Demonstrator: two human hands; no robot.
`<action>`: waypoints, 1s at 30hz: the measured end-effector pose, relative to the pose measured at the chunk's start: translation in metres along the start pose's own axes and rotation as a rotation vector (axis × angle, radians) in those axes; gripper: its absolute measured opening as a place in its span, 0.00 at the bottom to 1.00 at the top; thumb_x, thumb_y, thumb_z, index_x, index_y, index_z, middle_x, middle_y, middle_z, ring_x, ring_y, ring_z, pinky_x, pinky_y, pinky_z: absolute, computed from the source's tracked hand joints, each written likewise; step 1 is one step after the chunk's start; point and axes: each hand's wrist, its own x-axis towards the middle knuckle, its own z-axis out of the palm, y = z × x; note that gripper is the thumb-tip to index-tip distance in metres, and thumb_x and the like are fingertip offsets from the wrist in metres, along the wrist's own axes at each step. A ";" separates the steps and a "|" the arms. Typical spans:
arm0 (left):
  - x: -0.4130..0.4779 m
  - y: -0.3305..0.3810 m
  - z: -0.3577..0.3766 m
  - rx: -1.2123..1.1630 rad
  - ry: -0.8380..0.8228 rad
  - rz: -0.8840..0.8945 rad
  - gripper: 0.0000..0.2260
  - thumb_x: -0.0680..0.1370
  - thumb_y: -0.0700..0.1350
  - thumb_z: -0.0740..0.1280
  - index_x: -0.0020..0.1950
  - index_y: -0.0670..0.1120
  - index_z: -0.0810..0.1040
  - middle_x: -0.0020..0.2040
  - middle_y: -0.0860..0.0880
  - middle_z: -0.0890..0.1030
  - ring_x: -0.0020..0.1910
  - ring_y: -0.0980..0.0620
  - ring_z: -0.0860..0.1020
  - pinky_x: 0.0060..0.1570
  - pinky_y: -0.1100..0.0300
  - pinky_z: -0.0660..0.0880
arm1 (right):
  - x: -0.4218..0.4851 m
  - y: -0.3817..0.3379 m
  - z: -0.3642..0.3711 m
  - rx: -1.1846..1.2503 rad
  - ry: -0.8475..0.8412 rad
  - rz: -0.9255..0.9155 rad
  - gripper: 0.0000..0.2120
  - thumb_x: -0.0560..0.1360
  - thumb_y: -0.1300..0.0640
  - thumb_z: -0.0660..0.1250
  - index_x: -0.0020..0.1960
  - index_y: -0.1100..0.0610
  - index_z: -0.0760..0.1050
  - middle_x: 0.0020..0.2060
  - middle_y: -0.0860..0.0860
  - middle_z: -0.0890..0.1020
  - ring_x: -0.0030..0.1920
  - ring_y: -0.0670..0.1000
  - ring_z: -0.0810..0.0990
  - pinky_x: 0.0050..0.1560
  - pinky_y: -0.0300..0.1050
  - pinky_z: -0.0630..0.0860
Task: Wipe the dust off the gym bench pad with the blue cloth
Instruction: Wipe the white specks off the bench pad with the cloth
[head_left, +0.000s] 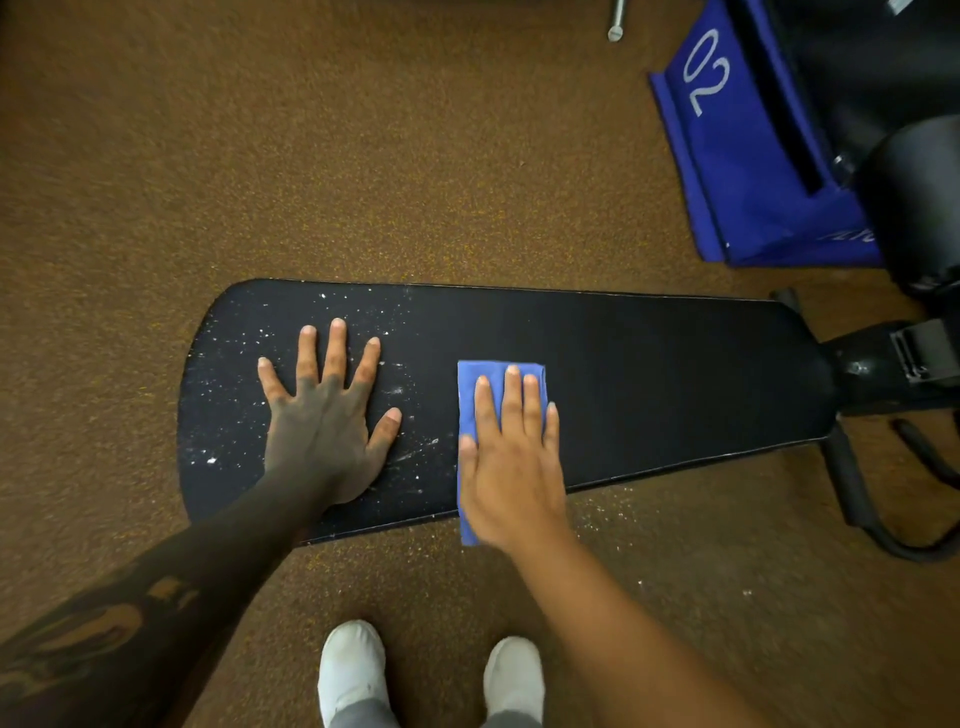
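From my seat at the far end of the feed, I'm looking straight down at the black bench pad (649, 364), which runs left to right across the brown speckled floor (363, 156), its wide rounded end on the left and its narrow end meeting the black frame (872, 369) on the right. My left hand (324, 421) lies flat on the wide end, palm down, its fingers (336, 348) straight and spread well apart, holding nothing. My right hand (511, 467) presses the blue cloth (470, 400) onto the pad near its middle; those fingers (513, 395) are straight and close together on top of the fabric, not curled round it. The cloth is folded into a narrow rectangle lying across the pad, its near end hanging just over the near edge beneath my palm. White dust specks (228, 395) are scattered over the pad around and to the left of my left hand, with a few streaks between the two hands; right of the cloth the pad looks evenly dark. A few pale specks (613, 512) lie on the floor just beside the near edge. My white shoes (353, 670) show at the bottom, and a blue block marked 02 (737, 171) stands at the upper right.
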 end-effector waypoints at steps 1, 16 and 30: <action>0.000 0.000 0.000 0.002 0.002 -0.003 0.36 0.77 0.68 0.42 0.81 0.53 0.40 0.82 0.44 0.40 0.80 0.39 0.39 0.73 0.28 0.46 | 0.017 0.000 -0.004 0.006 0.019 0.020 0.30 0.82 0.46 0.43 0.81 0.53 0.42 0.80 0.57 0.41 0.79 0.57 0.36 0.78 0.59 0.40; 0.000 0.001 0.002 0.007 0.038 -0.004 0.36 0.76 0.68 0.42 0.81 0.52 0.46 0.82 0.43 0.46 0.80 0.38 0.44 0.71 0.26 0.48 | -0.004 0.031 0.003 -0.022 0.021 -0.177 0.28 0.83 0.46 0.44 0.81 0.53 0.45 0.81 0.55 0.45 0.80 0.56 0.39 0.78 0.59 0.42; -0.004 -0.003 0.004 -0.019 0.052 0.010 0.34 0.78 0.67 0.45 0.81 0.53 0.43 0.82 0.45 0.42 0.80 0.40 0.40 0.73 0.28 0.45 | -0.028 0.011 0.014 -0.044 0.035 -0.262 0.28 0.83 0.44 0.45 0.81 0.51 0.47 0.81 0.54 0.47 0.80 0.55 0.40 0.78 0.58 0.44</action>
